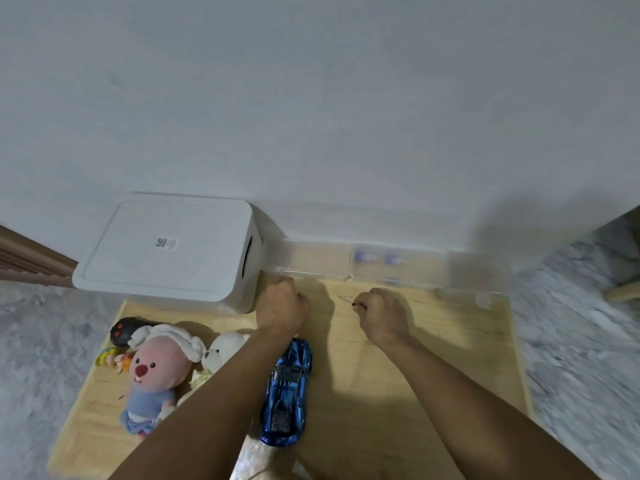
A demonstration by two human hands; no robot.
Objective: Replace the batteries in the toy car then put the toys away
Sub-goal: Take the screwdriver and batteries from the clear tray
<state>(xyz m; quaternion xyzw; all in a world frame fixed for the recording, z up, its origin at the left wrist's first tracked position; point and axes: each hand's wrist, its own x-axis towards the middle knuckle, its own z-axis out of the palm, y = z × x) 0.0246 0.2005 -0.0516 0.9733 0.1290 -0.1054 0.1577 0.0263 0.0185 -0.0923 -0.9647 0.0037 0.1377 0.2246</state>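
Head view, left to right: black remote [121, 331] at far-left table [433, 393] edge, pink plush [157, 368] and white bear [221, 351] beside it. White lidded bin [166, 251] behind, against wall. Left hand [282, 306] curled in fist above table, contents not visible. Blue toy car [287, 389] lies on table, partly under left forearm. Right hand [382, 311] fingers curled, pinching small dark thin item, too blurred to identify. Clear plastic boxes [394, 263] along wall behind hands.
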